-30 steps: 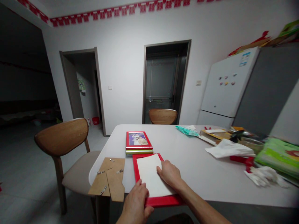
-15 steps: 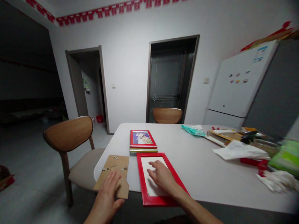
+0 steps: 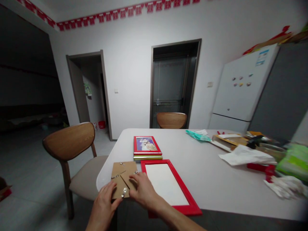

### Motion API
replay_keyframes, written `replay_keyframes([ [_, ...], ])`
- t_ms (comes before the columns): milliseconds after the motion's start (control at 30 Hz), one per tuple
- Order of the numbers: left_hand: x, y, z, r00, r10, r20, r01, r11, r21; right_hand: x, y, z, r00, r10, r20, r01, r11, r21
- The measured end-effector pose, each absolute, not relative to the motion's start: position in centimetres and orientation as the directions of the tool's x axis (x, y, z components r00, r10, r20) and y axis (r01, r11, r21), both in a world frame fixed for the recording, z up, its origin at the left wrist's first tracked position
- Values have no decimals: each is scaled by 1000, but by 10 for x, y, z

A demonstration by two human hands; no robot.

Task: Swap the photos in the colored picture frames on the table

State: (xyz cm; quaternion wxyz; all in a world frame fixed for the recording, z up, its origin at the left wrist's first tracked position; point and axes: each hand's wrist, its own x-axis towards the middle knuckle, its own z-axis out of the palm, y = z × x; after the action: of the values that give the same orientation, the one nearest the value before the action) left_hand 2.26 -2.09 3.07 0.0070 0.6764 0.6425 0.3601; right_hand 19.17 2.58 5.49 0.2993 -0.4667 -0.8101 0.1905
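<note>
A brown cardboard frame backing point(image 3: 122, 178) with small metal clips lies at the near left corner of the white table point(image 3: 207, 173). My left hand point(image 3: 104, 200) grips its near left edge. My right hand point(image 3: 141, 189) rests on its right side, fingers curled on the board. Just right of it lies a red picture frame point(image 3: 169, 184), face down, with a white sheet inside. Beyond these sits a stack of frames point(image 3: 146, 148), the top one red with a photo.
Wooden chairs stand at the table's left point(image 3: 69, 144) and far side point(image 3: 171, 119). White paper point(image 3: 245, 155), a teal bag point(image 3: 198, 135), green packaging point(image 3: 295, 160) and other clutter fill the table's right. A white fridge point(image 3: 240, 89) stands behind, two dark doorways beyond.
My right hand left the white sheet in the red frame and moved left onto the cardboard backing. My left hand went from the frame's corner to the backing, which now lies closer to the frame.
</note>
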Motion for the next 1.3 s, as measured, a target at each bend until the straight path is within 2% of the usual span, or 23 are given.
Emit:
replay_keyframes([
  [100,43,-24,45,-10,832,555,834,-300,464,221,22,69,-366,860,355,604,509,-613],
  [200,71,-24,53,69,825,561,790,-389,474,257,17,77,-358,868,343,603,496,-626],
  [500,143,-17,41,290,886,362,718,-451,530,339,13,55,-311,914,261,749,404,-524],
  [667,145,-11,41,302,901,312,720,-430,544,340,22,39,-306,900,312,770,426,-475],
  [900,140,-16,38,333,893,302,714,-448,539,330,20,32,-338,870,359,822,458,-338],
  [1067,138,-21,34,346,907,240,757,-421,499,318,15,35,-375,852,365,810,493,-318],
  [1300,123,-22,34,326,914,240,762,-405,506,306,-4,49,-623,706,337,652,706,-275],
])
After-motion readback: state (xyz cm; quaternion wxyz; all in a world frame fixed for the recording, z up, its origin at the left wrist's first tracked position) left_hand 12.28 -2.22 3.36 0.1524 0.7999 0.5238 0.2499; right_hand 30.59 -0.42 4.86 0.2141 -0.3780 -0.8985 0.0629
